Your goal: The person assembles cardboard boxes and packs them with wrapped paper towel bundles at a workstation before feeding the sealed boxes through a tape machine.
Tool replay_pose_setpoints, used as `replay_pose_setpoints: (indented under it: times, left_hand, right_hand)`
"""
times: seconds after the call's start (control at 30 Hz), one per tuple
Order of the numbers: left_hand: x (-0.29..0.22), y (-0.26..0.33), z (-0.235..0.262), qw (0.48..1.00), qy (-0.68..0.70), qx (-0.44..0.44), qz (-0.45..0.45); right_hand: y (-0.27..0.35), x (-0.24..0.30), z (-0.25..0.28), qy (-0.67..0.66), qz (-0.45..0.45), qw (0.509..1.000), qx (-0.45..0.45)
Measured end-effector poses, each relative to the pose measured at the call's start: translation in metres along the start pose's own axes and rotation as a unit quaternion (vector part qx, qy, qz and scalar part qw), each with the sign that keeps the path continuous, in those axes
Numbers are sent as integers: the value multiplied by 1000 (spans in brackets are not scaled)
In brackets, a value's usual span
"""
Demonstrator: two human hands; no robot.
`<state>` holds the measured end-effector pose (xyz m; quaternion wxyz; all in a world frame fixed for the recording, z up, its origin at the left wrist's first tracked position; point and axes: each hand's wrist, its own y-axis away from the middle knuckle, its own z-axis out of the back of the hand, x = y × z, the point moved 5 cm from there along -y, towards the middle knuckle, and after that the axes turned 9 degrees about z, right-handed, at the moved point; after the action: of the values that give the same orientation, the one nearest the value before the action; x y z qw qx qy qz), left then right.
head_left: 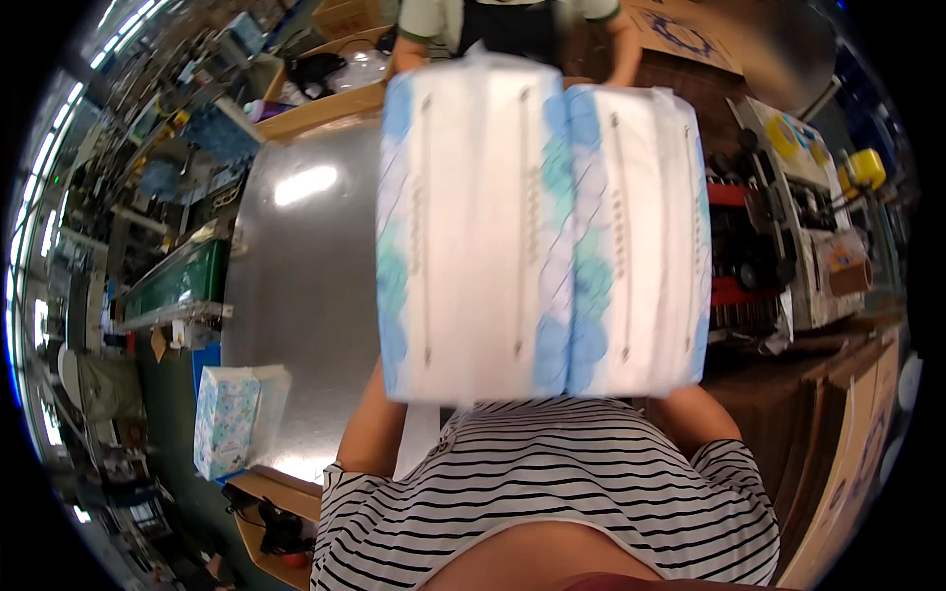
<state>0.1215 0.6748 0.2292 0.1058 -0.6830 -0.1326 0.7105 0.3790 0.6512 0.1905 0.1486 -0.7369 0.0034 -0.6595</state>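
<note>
Two large plastic-wrapped packs are held up side by side in front of my chest. Both the left pack and the right pack have white faces with blue, teal and lilac patterned edges. My left forearm runs up to the left pack's near corner, and my right forearm to the right pack's near corner. Both hands are hidden behind the packs, but the packs are carried between them. At the metal table's near left corner stands a smaller white pack with a blue floral print.
A shiny metal table lies at the left, with a green conveyor beyond it. Across from me stands another person, hands hidden. Cardboard boxes lie at the far right; a machine with red parts is on the right.
</note>
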Motion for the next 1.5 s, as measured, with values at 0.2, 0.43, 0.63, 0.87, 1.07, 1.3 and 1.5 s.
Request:
replay_pose_setpoints:
  times: [0.2, 0.43, 0.63, 0.87, 1.07, 1.3, 1.5]
  left_hand:
    - [3, -72, -90, 948, -151, 275, 56]
    - [91, -70, -169, 813, -231, 507, 170]
    - [172, -45, -174, 713, -248, 604, 257]
    - [208, -25, -192, 686, -351, 582, 262]
    - [247, -10, -200, 694, -431, 516, 257]
    - [292, 31, -181, 743, -473, 434, 189]
    - [300, 63, -167, 720, -507, 415, 230]
  right_hand:
    - [64, -18, 38, -54, -194, 947, -252]
    - [107, -33, 35, -141, -251, 906, -311]
    - [107, -60, 31, -281, -453, 834, -139]
    - [72, 21, 85, 422, -171, 884, -106]
    - [48, -53, 81, 633, -221, 732, 118]
    - [58, -162, 99, 605, -346, 655, 293]
    - [57, -125, 81, 520, -351, 736, 255]
